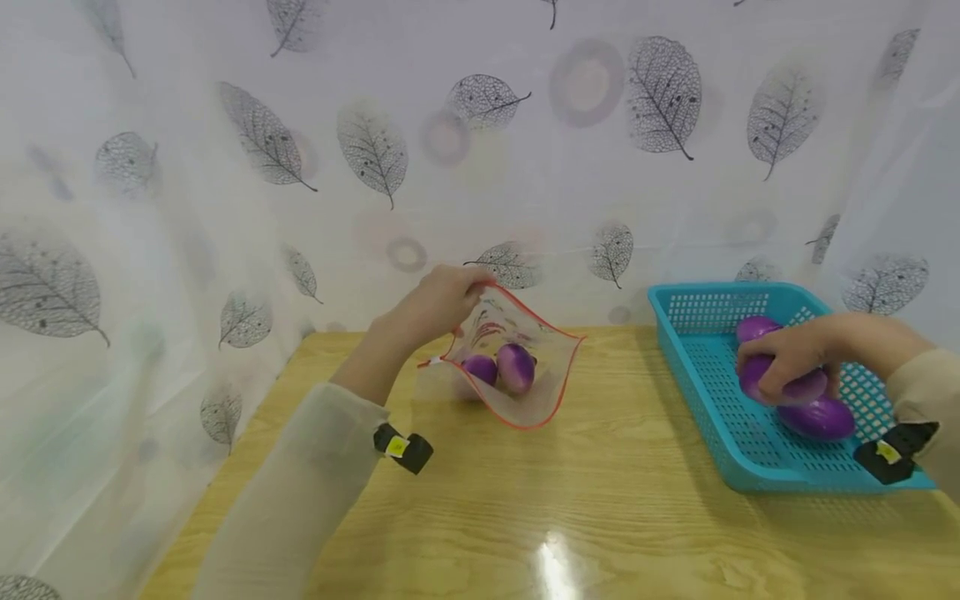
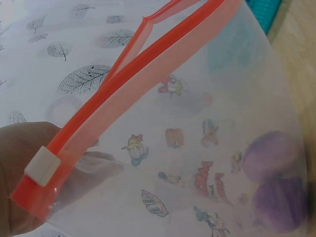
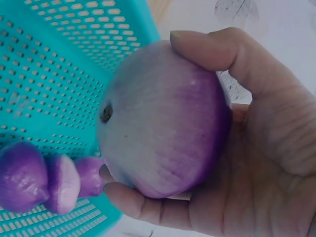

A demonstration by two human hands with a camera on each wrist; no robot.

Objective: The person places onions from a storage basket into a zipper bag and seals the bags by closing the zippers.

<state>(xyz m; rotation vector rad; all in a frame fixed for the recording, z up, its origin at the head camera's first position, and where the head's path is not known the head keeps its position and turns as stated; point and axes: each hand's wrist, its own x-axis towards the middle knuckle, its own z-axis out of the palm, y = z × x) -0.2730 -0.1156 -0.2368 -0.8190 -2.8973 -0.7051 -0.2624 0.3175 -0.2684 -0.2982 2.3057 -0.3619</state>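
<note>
My left hand [image 1: 438, 304] pinches the upper rim of a clear zip bag [image 1: 551, 379] with a red edge, holding its mouth wide. The bag stands on the table, with printed cartoon figures on its side. Two purple onions [image 1: 516, 368] lie inside. A white slider [image 2: 42, 166] sits at one end of the zip, beside the left hand. Over the blue basket [image 1: 720, 375], my right hand [image 1: 795, 354] grips another purple onion [image 3: 160, 123], thumb on one side and fingers curled round the other. More purple onions [image 3: 22, 177] lie below it in the basket.
The basket stands at the right of the wooden table [image 1: 465, 517], its walls pierced with holes. A pale, translucent curtain [image 1: 480, 183] printed with dark leaves hangs behind the table and down its left side.
</note>
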